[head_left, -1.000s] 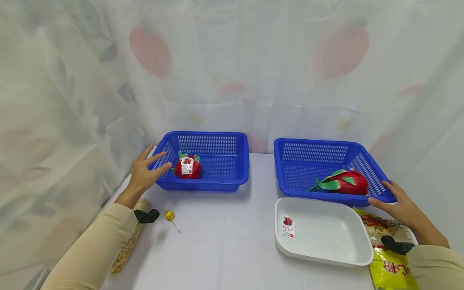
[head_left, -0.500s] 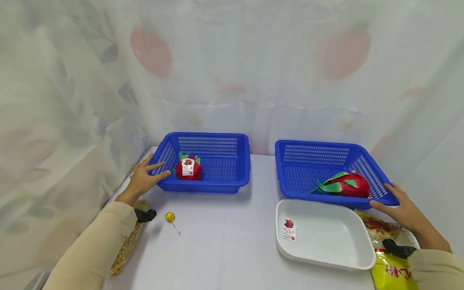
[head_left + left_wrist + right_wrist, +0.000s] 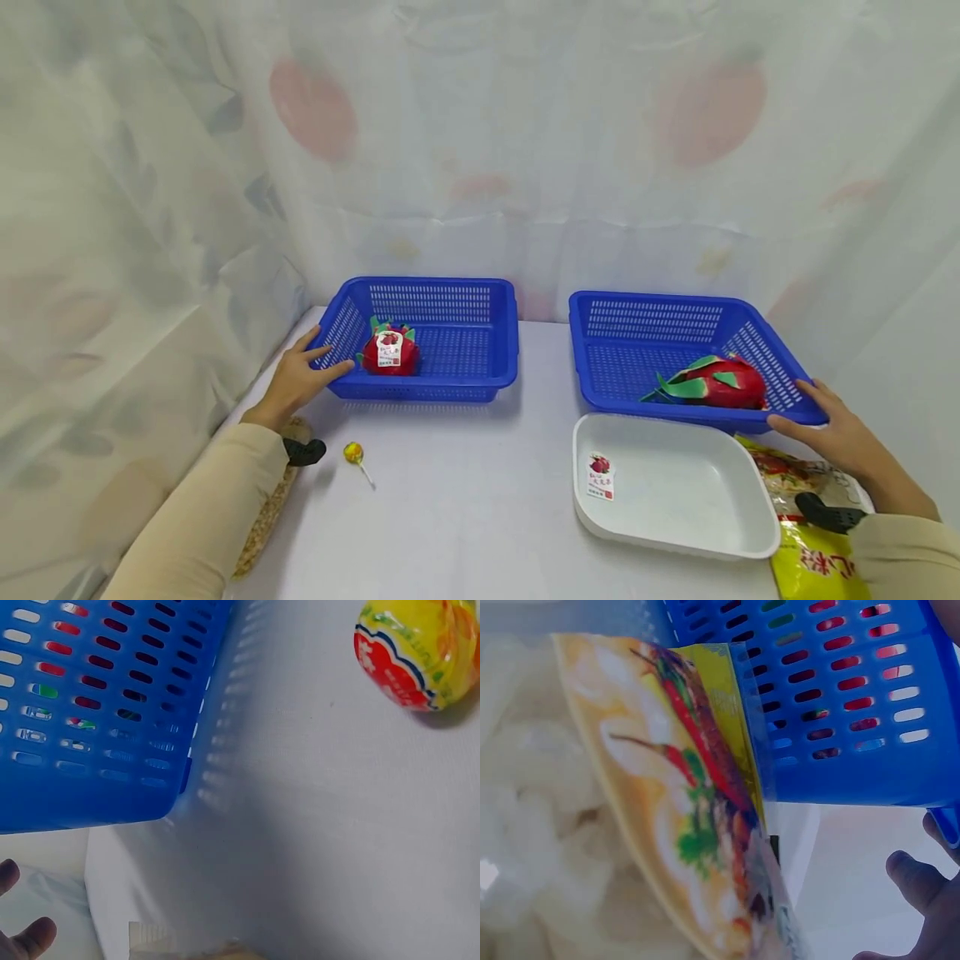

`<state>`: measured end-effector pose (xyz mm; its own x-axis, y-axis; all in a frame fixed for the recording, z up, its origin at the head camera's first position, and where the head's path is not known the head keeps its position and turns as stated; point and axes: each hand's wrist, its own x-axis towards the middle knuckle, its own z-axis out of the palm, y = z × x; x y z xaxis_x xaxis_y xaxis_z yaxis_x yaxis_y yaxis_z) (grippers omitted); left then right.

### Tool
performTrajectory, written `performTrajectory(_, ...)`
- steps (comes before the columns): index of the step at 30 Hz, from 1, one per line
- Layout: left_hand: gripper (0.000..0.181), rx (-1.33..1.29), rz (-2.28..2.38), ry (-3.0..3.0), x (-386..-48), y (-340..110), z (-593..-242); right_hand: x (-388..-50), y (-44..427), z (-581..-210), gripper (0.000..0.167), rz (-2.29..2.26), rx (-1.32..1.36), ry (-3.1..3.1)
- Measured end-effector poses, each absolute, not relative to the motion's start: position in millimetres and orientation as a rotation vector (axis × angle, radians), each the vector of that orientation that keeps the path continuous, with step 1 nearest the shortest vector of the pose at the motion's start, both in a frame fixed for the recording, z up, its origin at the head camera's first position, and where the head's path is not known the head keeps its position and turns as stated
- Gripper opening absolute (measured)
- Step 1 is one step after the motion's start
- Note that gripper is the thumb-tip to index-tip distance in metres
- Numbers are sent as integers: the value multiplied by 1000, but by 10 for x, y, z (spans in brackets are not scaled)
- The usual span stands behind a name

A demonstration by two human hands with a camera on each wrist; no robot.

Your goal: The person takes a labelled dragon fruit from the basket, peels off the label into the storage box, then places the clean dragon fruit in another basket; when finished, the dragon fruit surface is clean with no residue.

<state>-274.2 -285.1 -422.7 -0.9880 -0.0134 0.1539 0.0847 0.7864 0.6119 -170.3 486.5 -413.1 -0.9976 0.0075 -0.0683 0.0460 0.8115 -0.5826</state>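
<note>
In the head view, a blue plastic basket [image 3: 427, 385] on the left holds a red dragon fruit [image 3: 405, 357] with green scales and a white label. My left hand [image 3: 288, 383] is at its left front corner, fingers spread and thumb over the rim; contact is unclear. A second blue basket [image 3: 615, 398] on the right contains another dragon fruit [image 3: 735, 385]. At that basket's right front corner, my right hand [image 3: 843, 429] touches the rim, thumb in front and fingers along the side. The right wrist view shows its fingers [image 3: 919, 881] spread, one beside the rim corner.
A white tray [image 3: 678, 475] with a fruit label stands before the right basket. Right of it lies a yellow food packet [image 3: 813, 567], partly under my right forearm. A lollipop [image 3: 354, 453] lies on the white table [image 3: 465, 508]. Beside my left sleeve is a long tan bag [image 3: 262, 533].
My left hand has come down a little towards the left basket's corner. The right hand stays at its basket's corner. Baskets, fruit and tray look unmoved apart from a slight view shift.
</note>
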Motion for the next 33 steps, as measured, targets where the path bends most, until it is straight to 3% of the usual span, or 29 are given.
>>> performTrajectory(14, 95, -25, -887, -2873, -2699, -2829, -4133, -1532, 4588, -3567, 98, -887, 20, 3047)
performTrajectory(33, 95, -29, -927, -2851, -2689, -2807, -4173, -1462, 3885, -2867, 97, -1011, -390, 3051)
